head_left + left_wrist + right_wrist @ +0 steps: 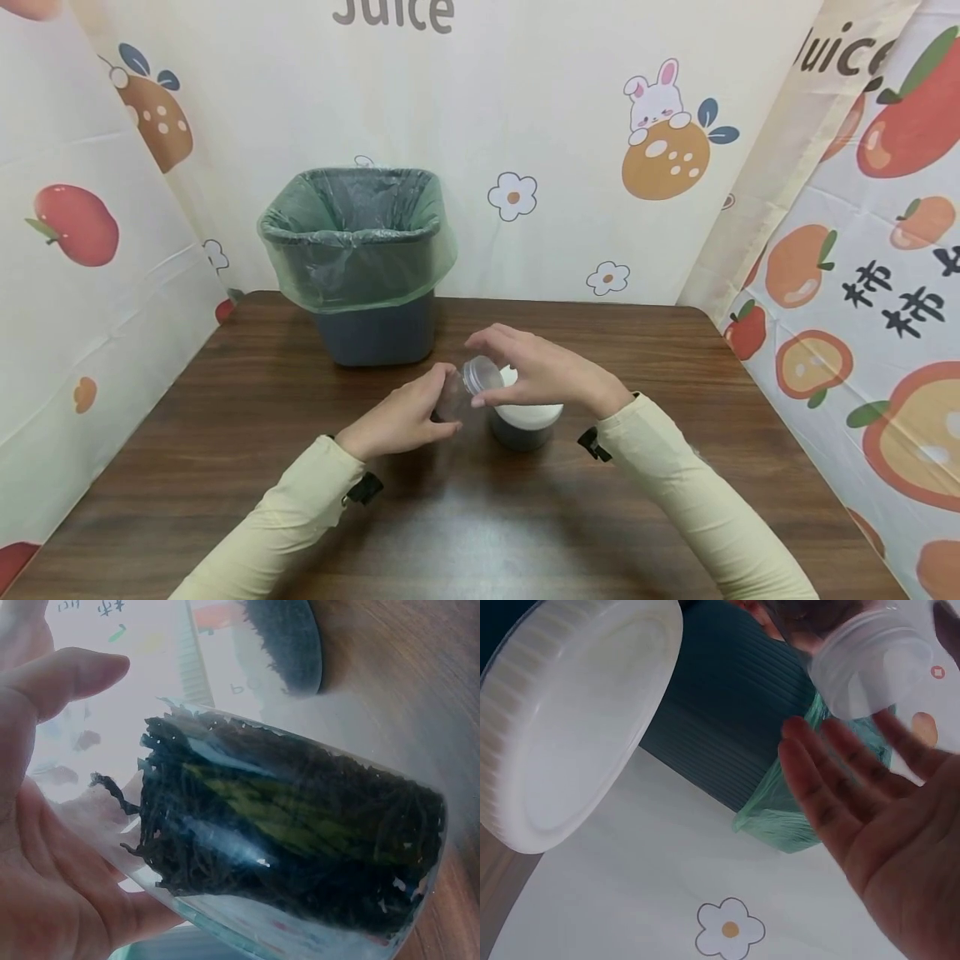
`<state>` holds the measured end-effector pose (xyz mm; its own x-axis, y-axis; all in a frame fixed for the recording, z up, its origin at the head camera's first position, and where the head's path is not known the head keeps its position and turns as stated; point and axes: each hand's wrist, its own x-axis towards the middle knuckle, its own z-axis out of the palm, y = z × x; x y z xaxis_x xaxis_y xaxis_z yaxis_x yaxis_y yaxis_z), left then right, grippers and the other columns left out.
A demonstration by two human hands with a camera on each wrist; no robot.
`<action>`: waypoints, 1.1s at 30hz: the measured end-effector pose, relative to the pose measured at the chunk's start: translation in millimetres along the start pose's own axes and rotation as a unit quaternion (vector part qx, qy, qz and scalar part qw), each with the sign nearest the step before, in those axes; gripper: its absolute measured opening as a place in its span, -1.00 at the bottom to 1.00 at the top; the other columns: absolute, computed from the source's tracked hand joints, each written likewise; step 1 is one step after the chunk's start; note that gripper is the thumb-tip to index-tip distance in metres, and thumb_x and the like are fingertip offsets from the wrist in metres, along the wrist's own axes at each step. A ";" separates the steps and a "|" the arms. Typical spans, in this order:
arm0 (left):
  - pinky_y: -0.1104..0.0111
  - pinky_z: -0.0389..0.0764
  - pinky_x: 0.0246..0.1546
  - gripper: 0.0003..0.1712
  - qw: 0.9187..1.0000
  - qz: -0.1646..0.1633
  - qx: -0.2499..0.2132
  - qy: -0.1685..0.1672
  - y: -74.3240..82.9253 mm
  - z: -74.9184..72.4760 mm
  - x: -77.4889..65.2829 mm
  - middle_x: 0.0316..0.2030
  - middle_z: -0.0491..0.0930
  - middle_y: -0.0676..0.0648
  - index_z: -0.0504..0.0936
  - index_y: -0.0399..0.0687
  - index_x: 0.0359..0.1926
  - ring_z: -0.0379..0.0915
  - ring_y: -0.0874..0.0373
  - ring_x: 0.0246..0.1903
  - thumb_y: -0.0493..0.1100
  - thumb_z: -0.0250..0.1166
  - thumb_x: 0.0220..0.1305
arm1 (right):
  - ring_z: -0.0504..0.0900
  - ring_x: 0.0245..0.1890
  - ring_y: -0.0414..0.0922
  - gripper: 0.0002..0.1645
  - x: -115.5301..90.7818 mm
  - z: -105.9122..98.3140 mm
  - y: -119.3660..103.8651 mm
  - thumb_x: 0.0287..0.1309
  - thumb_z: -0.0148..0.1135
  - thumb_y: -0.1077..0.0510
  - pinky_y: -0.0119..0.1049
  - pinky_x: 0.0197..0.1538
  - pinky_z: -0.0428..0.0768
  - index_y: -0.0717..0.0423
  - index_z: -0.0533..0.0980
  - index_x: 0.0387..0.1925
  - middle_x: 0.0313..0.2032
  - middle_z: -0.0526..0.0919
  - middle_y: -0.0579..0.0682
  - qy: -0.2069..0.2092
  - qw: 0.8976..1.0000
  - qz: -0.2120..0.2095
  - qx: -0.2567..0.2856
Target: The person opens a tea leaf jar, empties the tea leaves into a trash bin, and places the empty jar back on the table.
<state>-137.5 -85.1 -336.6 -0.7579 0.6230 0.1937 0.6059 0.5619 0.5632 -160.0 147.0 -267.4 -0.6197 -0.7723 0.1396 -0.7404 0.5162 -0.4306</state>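
Observation:
My left hand (408, 417) grips a clear jar (452, 398), tilted so that its clear round threaded end (482, 377) points right. In the left wrist view, dark, twisted dry strands (285, 817) like loose tea fill much of the jar. My right hand (543, 371) hovers around that clear end with fingers spread and apart; in the right wrist view the fingertips are right beside it. Beneath the right hand stands a second jar (521, 437) with a wide white ribbed lid (585, 727) and dark contents.
A dark bin (375, 337) lined with a green plastic bag (352, 267) stands at the back left of the brown wooden table (637, 517). Printed cloth (562, 250) hangs behind the table and along both sides.

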 end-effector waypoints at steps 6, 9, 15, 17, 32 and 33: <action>0.38 0.49 -0.35 -0.33 1.000 0.003 0.001 0.003 -0.4 -0.9 0.5 -0.18 0.41 -0.01 0.27 -0.25 0.13 0.40 0.21 -0.35 -0.16 0.41 0.09 | 0.53 -0.32 -0.22 -0.31 1.2 1.0 -3.0 0.11 0.17 -0.37 -0.31 -0.26 0.52 -0.07 0.40 0.13 -0.22 0.56 -0.16 -0.020 0.997 0.069 -0.009; 0.38 0.49 -0.35 -0.33 1.000 0.003 0.002 0.005 -0.3 -0.6 0.1 -0.18 0.42 -0.01 0.27 -0.24 0.14 0.41 0.21 -0.36 -0.17 0.41 0.09 | 0.54 -0.37 -0.23 -0.39 1.3 2.1 -3.2 0.14 0.17 -0.34 -0.36 -0.30 0.52 -0.10 0.42 0.09 -0.27 0.55 -0.21 -0.024 0.998 0.062 -0.011; 0.35 0.48 -0.34 -0.33 1.000 0.002 0.007 0.005 0.3 -0.7 -1.3 -0.18 0.43 -0.05 0.28 -0.27 0.13 0.39 0.21 -0.37 -0.16 0.41 0.08 | 0.51 -0.14 -0.29 -0.47 0.3 4.2 -2.9 0.13 0.29 -0.18 -0.37 -0.08 0.50 -0.09 0.44 0.08 -0.10 0.49 -0.28 -0.020 1.000 0.015 -0.017; 0.34 0.48 -0.33 -0.33 1.000 0.000 0.006 0.004 0.1 -0.6 -1.6 -0.18 0.44 -0.07 0.28 -0.28 0.12 0.38 0.20 -0.36 -0.16 0.41 0.08 | 0.48 -0.10 -0.32 -0.49 -0.3 4.3 -2.8 0.12 0.32 -0.10 -0.37 -0.03 0.49 -0.09 0.43 0.08 -0.07 0.46 -0.29 -0.020 1.000 0.001 -0.017; 0.36 0.49 -0.34 -0.33 1.000 -0.002 0.011 0.002 1.3 0.5 -2.0 -0.17 0.44 -0.02 0.28 -0.22 0.12 0.40 0.22 -0.36 -0.14 0.43 0.07 | 0.50 -0.05 -0.30 -0.10 -1.7 5.6 -8.2 -0.02 0.21 -0.46 -0.33 -0.03 0.51 -0.10 0.28 0.25 0.13 0.38 -0.23 0.002 0.998 0.051 -0.047; 0.36 0.50 -0.34 -0.32 1.000 -0.002 0.009 0.000 1.5 0.6 -2.1 -0.17 0.43 -0.01 0.28 -0.22 0.12 0.40 0.22 -0.36 -0.14 0.43 0.07 | 0.50 -0.06 -0.29 -0.09 -1.5 5.7 -8.6 -0.01 0.17 -0.49 -0.32 -0.03 0.51 -0.08 0.29 0.25 0.13 0.40 -0.22 -0.001 0.997 0.065 -0.045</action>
<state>-134.9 -85.2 -336.6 -0.7607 0.6201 0.1919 0.6070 0.5748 0.5488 -151.2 141.6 -269.0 -0.7121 -0.6969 0.0857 -0.6737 0.6438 -0.3628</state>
